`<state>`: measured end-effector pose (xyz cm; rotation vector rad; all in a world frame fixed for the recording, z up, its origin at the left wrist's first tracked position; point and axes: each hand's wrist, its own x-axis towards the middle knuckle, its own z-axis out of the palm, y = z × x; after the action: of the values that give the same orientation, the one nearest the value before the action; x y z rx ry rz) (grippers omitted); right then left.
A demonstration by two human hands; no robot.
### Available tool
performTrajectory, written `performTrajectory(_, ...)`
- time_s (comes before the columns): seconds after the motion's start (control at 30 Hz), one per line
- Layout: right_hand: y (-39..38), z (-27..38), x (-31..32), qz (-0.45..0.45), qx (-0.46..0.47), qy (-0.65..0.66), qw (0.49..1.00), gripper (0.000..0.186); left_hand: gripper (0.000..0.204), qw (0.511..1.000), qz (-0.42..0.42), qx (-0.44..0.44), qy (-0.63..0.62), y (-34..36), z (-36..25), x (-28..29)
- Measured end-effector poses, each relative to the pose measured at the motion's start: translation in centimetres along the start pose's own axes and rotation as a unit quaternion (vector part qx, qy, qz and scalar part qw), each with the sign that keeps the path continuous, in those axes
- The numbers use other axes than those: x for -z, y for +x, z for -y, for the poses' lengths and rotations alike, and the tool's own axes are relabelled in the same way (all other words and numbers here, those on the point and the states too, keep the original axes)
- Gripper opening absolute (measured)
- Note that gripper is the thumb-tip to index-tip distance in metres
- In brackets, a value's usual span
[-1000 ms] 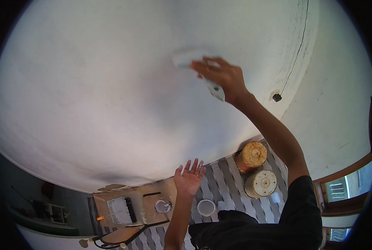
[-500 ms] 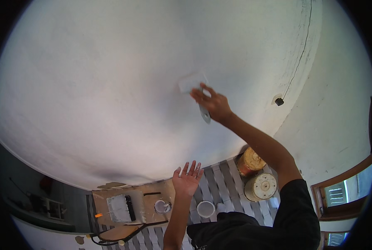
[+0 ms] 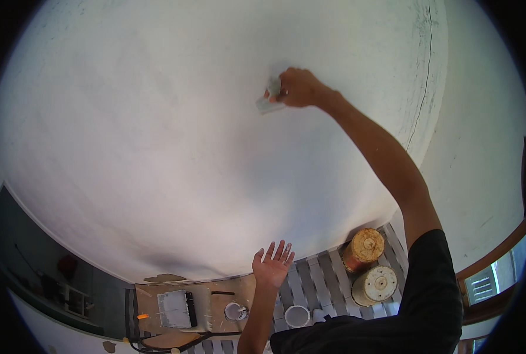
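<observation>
High on the white wall (image 3: 180, 135), my right hand (image 3: 303, 88) is closed round the handle of a putty knife (image 3: 269, 106). The knife's broad, pale blade points down and lies at or very near the wall surface; part of the tool is hidden by my fingers. Lower down, my left hand (image 3: 271, 271) is raised in front of the wall's foot with its fingers spread, palm showing and nothing in it. Whitish smears mark its fingertips.
Below left, a board (image 3: 210, 324) bears a paint tray (image 3: 177, 309) coated in white and a small tub (image 3: 235, 311). A white bucket (image 3: 297, 317) stands on the striped floor. Two drum-like containers, one rusty (image 3: 366, 245) and one cream (image 3: 378, 285), stand at the right.
My right hand has moved up the wall and turned, so the knife's blade now points downward instead of up. My left hand stays open, slightly lower in view.
</observation>
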<state>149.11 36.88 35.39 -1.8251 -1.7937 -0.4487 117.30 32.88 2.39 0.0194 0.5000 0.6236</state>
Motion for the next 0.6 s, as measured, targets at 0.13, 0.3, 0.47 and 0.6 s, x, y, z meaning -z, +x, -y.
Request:
performTrajectory(0.13,2.8,1.0,5.5,-0.121,0.044,-0.057,0.990,0.017,0.039,1.000,0.000,-0.013,0.001,-0.5,-0.7,0.3)
performTrajectory(0.3,3.4,3.3,7.3,-0.270,0.047,-0.140,0.951,0.020,0.039,1.000,0.014,-0.023,0.001,-0.8,-1.6,0.8)
performTrajectory(0.47,1.7,-0.1,-1.2,-0.420,0.152,-0.209,0.870,0.031,0.039,1.000,0.022,-0.014,0.005,-0.7,-1.4,0.5)
performTrajectory(0.6,-4.7,-2.1,-9.4,-0.394,0.170,-0.172,0.887,0.043,0.040,1.000,0.021,-0.009,0.009,-1.0,-1.4,0.5)
